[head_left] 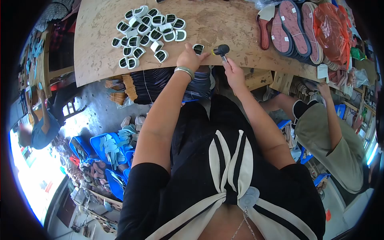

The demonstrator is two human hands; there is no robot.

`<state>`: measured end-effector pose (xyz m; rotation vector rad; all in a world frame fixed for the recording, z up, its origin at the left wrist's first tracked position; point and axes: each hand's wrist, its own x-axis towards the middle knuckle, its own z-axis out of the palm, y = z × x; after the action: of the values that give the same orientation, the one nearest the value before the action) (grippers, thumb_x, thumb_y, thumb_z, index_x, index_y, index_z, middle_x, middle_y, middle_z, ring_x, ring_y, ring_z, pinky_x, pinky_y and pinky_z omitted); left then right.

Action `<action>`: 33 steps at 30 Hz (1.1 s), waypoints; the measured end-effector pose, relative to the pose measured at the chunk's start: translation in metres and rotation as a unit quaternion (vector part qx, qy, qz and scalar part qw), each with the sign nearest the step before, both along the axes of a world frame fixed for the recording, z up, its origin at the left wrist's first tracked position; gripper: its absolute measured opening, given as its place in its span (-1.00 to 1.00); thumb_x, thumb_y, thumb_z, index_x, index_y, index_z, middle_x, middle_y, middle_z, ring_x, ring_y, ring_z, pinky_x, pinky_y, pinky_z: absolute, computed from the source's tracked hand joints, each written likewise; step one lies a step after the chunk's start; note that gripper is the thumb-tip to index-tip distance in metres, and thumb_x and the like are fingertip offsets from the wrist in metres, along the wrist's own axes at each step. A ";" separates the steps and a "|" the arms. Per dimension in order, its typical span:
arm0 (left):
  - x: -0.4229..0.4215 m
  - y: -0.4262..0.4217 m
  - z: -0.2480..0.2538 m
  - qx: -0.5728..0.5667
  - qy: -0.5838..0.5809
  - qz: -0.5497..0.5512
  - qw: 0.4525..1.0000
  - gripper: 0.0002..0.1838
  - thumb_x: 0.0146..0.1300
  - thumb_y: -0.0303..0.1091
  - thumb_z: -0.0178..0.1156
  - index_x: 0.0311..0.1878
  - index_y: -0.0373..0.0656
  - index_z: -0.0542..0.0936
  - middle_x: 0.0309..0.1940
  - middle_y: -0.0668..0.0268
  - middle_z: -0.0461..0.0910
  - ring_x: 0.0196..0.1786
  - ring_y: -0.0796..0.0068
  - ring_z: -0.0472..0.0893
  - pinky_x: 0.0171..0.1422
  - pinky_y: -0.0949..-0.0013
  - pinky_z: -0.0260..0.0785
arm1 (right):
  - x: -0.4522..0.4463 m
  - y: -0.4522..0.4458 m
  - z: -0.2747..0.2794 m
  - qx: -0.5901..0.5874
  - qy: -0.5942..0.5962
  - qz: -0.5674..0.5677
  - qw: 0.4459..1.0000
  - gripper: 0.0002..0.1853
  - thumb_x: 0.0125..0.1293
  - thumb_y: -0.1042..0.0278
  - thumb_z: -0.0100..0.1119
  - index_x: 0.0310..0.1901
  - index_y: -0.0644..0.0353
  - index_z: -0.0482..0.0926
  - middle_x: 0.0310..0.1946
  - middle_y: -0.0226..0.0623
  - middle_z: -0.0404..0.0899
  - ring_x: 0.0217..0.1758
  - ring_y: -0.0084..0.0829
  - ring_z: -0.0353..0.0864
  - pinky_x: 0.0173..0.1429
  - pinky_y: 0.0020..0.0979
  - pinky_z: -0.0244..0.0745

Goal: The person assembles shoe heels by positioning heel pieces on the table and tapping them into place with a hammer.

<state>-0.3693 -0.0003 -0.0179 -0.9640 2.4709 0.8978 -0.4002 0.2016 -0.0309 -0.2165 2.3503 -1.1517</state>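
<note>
Right hand closed around the handle of the hammer; handle runs from the grip up and slightly left in view, away from the wearer. Hammer head lies crosswise to it, long axis roughly left-right, yellowish end toward the left hand, black end right. Left hand part-open, thumb extended right, other fingers pointing away; no grip visible. Nearest white piece sits on the desk just beyond that spread, between it and the hammer head; dark face up, contact with the fingers cannot be told. Farther left, a loose cluster of similar pieces, pointing various ways. Far right: red-handled tool, handle toward the wearer; soles, long axes running away from the wearer; red bag beside them. Bundled dark stacks under the desk; another person at right.
</note>
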 end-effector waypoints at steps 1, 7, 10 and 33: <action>0.002 0.002 -0.006 0.017 0.022 0.016 0.999 -0.09 0.07 0.22 0.37 0.35 -0.13 0.26 0.05 -0.10 0.61 -0.08 -0.06 0.69 -0.01 0.06 0.56 | -0.001 -0.001 0.000 0.009 -0.004 -0.006 1.000 -0.59 0.47 -0.03 -0.02 0.20 -0.03 0.53 -0.26 -0.01 0.65 -0.14 0.00 0.65 -0.06 -0.18 0.49; 0.017 -0.024 -0.019 -0.063 0.121 -0.178 0.974 -0.19 0.15 0.03 0.37 0.42 0.12 0.25 -0.01 0.02 0.62 0.00 -0.01 0.66 0.04 0.12 0.54 | -0.010 -0.011 -0.006 -0.018 -0.027 0.003 0.999 -0.59 0.46 -0.04 -0.01 0.17 -0.02 0.54 -0.36 -0.05 0.62 -0.23 -0.05 0.64 -0.11 -0.17 0.48; 0.009 -0.036 -0.024 -0.003 0.116 -0.186 0.976 -0.33 0.17 -0.05 0.35 0.35 0.23 0.34 0.00 0.15 0.59 0.03 0.05 0.64 0.06 0.09 0.52 | -0.018 -0.022 -0.010 -0.022 -0.039 0.021 0.999 -0.59 0.48 -0.02 -0.01 0.17 0.06 0.53 -0.41 -0.06 0.58 -0.29 -0.10 0.63 -0.14 -0.21 0.47; 0.006 -0.039 -0.031 0.031 0.112 -0.143 0.983 -0.40 0.10 -0.10 0.42 0.25 0.25 0.49 -0.13 0.33 0.64 -0.05 0.21 0.67 -0.01 0.16 0.52 | -0.020 -0.057 0.026 -0.043 0.145 0.043 0.988 -0.66 0.48 0.08 0.01 0.12 0.09 0.53 -0.38 0.04 0.63 -0.31 0.10 0.63 -0.23 -0.05 0.50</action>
<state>-0.3638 -0.0389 -0.0484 -0.4908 2.6576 1.0229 -0.4206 0.1442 -0.0048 -0.5439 2.5106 -1.2526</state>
